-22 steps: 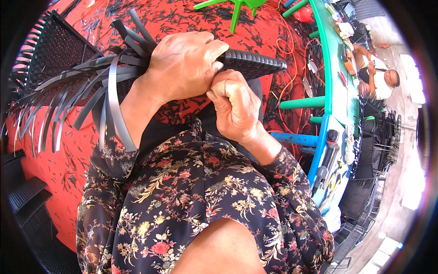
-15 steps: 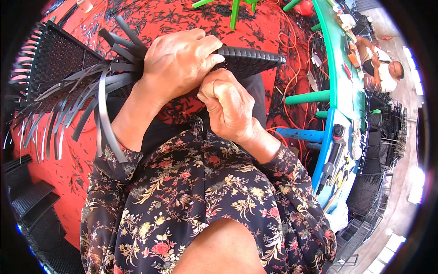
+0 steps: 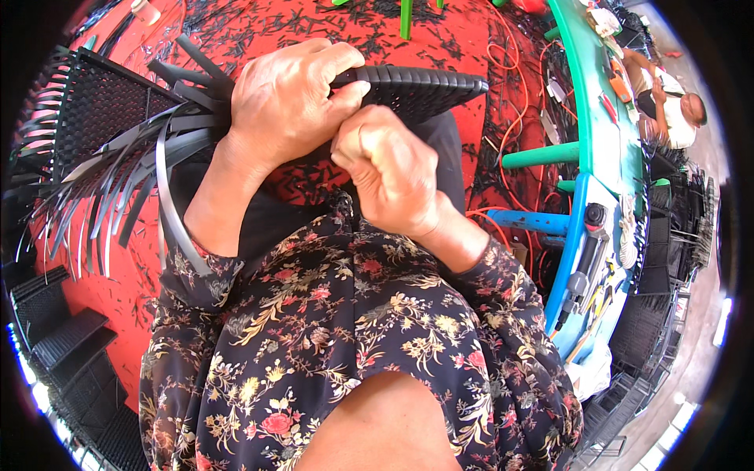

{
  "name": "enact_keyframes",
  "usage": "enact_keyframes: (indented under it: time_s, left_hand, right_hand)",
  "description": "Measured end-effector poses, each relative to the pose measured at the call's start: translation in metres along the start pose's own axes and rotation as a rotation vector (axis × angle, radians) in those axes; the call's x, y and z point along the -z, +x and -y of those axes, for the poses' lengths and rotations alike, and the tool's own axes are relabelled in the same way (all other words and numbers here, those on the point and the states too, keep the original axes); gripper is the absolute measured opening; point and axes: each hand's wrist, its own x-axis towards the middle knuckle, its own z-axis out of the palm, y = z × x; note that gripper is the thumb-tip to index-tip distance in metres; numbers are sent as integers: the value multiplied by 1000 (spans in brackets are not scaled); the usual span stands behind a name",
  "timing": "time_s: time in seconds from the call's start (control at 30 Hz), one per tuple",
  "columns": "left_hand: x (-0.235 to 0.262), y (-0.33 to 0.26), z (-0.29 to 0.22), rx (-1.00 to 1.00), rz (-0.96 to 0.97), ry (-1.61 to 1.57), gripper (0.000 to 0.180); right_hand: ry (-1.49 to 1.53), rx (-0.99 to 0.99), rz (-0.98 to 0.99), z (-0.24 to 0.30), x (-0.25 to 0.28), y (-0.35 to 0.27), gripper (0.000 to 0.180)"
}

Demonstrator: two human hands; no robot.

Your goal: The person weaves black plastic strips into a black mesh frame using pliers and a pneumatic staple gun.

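Observation:
A black woven panel (image 3: 428, 88), its edge wrapped with flat strips, lies across my lap and points right. My left hand (image 3: 287, 102) is closed around its wrapped edge, thumb toward me. Long loose black strips (image 3: 177, 129) fan out to the left behind this hand and hang down past the forearm. Just below and right of it, my right hand (image 3: 389, 169) is closed, its fingers curled and pressed together against the panel's near side. What these fingers pinch is hidden.
Black strip offcuts litter the red floor (image 3: 440, 55). Another woven piece (image 3: 110, 106) stands at left. On the right are a green table (image 3: 577, 78) and a blue table (image 3: 569, 259) with a power tool (image 3: 585, 263); orange cords run beside them. A person (image 3: 667, 106) sits beyond.
The panel and my left hand have shifted slightly left and up in view. My right hand has turned a little and stays closed near the left thumb.

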Motion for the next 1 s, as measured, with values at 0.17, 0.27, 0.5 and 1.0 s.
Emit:
enact_keyframes:
  time_s: [0.17,0.27,0.5,1.0]
  left_hand:
    - [1,-5,3,-81,-66,-55,18]
    - [8,-4,-9,8,20,49,16]
    - [-9,-6,-6,-65,-164,149,27]
    - [-3,1,-14,-67,-203,98,25]
  right_hand:
    - [273,-401,-82,2,20,34,10]
    - [381,-613,-70,6,30,53,12]
    - [374,-921,58,-17,34,91,12]
    - [-177,-773,511,-73,31,108,14]
